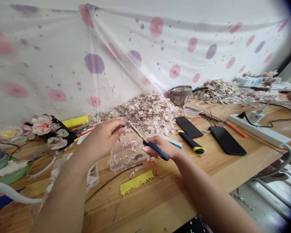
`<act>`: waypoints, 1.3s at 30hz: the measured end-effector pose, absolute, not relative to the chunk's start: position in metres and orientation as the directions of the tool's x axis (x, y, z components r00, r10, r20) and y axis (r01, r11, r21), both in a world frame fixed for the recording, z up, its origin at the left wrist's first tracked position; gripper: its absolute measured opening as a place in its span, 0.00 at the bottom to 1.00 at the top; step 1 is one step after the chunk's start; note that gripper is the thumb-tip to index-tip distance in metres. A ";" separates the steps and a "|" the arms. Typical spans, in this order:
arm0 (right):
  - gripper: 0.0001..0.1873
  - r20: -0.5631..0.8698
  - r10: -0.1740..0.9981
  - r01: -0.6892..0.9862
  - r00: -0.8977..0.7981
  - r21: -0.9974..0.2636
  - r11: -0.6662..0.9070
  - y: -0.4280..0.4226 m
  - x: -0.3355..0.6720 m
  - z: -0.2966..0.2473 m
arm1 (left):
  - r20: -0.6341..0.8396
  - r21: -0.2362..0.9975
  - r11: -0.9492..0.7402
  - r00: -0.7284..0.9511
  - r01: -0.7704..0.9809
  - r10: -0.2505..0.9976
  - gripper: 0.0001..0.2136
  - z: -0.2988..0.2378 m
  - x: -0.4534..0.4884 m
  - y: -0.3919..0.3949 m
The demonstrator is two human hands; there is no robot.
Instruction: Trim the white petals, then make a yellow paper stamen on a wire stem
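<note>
My right hand (160,148) is closed round blue-handled tweezers (145,140), whose metal tips point up and left toward my left hand. My left hand (106,134) is closed in a pinch at the tweezer tips, on something too small to make out. Both hands hover over a clear plastic compartment box (126,155) holding pale petal pieces. A large heap of pale dried petals (145,111) lies just behind the box. A jagged yellow strip (135,183) lies on the wooden table (184,187) in front of the box.
Two black phones (189,127) (226,140), a black-and-yellow knife (191,142), an orange pen (235,128), a power strip (259,129), metal bowls (180,94) and a small clear dish (192,110) lie right. Made flowers (42,127) and wire rings (41,161) sit left. A dotted cloth (111,48) hangs behind.
</note>
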State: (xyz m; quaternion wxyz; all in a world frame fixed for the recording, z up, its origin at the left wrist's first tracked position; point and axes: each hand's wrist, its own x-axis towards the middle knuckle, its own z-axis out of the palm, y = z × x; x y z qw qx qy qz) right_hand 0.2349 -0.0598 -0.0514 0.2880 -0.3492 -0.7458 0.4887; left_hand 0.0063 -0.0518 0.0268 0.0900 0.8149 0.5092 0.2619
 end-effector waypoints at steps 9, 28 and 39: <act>0.30 0.066 0.814 0.277 -0.577 -0.922 0.271 -0.059 0.237 -0.049 | 0.319 0.663 -0.423 0.278 0.617 0.906 0.10 0.020 0.000 -0.048; 0.31 0.034 0.777 0.250 -0.628 -0.937 0.243 -0.061 0.240 -0.044 | 0.347 0.567 -0.497 0.357 0.656 0.867 0.11 0.021 -0.011 -0.047; 0.31 -0.024 0.750 0.281 -0.661 -0.935 0.217 -0.060 0.244 -0.044 | 0.334 0.576 -0.504 0.377 0.643 0.864 0.10 0.023 -0.014 -0.048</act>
